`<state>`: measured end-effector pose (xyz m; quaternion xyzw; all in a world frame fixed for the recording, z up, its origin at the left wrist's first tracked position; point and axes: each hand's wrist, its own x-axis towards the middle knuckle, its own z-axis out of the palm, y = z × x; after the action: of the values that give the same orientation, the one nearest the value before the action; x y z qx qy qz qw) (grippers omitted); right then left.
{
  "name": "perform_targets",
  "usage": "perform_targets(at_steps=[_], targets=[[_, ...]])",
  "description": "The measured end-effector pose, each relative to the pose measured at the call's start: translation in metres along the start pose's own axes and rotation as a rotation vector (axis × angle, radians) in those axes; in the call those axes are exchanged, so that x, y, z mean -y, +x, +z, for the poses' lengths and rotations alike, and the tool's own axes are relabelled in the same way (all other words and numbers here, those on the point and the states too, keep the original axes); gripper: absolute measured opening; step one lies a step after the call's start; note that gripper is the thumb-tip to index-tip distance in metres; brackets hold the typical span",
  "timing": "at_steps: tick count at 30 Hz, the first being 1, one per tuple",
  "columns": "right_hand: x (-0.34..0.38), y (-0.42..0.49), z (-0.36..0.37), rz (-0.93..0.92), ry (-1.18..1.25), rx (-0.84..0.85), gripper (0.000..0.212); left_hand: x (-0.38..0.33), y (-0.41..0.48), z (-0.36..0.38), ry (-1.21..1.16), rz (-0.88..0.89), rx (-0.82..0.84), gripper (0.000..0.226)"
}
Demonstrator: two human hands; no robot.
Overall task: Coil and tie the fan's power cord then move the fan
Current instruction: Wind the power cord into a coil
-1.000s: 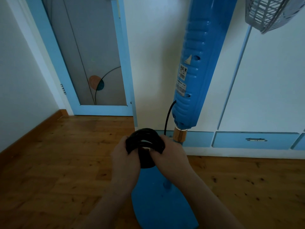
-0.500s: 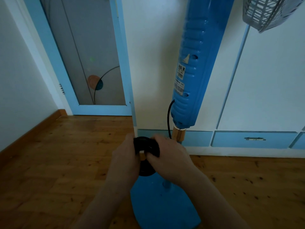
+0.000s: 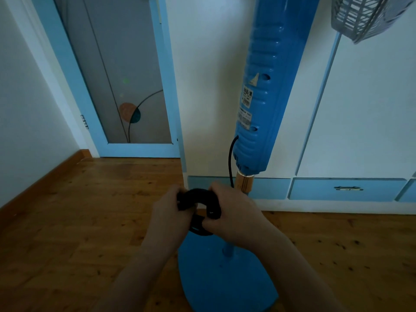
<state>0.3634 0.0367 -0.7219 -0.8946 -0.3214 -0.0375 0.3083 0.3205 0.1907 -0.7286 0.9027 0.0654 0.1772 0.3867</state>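
My left hand [image 3: 170,216] and right hand [image 3: 234,216] both grip the coiled black power cord [image 3: 198,197], fingers curled round the bundle, held just above the fan's blue base [image 3: 225,278]. One strand of cord runs up into the blue fan column [image 3: 267,91]. Grey fan guard [image 3: 360,16] top right. Wooden floor [image 3: 90,221], blue-framed door [image 3: 126,82] left, blue drawer [image 3: 346,189] behind.
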Motion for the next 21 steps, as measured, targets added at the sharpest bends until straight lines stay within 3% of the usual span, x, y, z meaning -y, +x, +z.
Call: perform_targets(at_steps=[3,5,7,11,16,19,21], targets=[[0.001,-0.002,0.003,-0.1,-0.161,-0.013,0.042,0.005,0.002,-0.005,0.221,0.121,0.062,0.02],[0.003,-0.002,0.004,-0.119,-0.189,-0.058,0.036,0.007,0.0,-0.001,0.219,0.128,0.079,0.016],[0.003,-0.002,0.005,-0.062,-0.133,-0.138,0.03,0.008,-0.001,0.005,0.066,0.052,0.0,0.016],[0.003,0.002,0.006,0.143,0.157,-0.171,0.048,0.001,-0.001,0.008,-0.375,-0.135,-0.18,0.025],[0.002,0.0,0.004,0.163,0.308,-0.089,0.032,-0.004,-0.006,0.007,-0.553,-0.221,-0.076,0.024],[-0.002,-0.001,0.001,0.148,0.149,-0.102,0.02,-0.007,-0.006,0.003,-0.339,-0.109,-0.028,0.008],[-0.002,-0.002,0.0,0.093,-0.044,-0.099,0.017,-0.006,-0.004,-0.002,0.066,0.083,-0.059,0.036]])
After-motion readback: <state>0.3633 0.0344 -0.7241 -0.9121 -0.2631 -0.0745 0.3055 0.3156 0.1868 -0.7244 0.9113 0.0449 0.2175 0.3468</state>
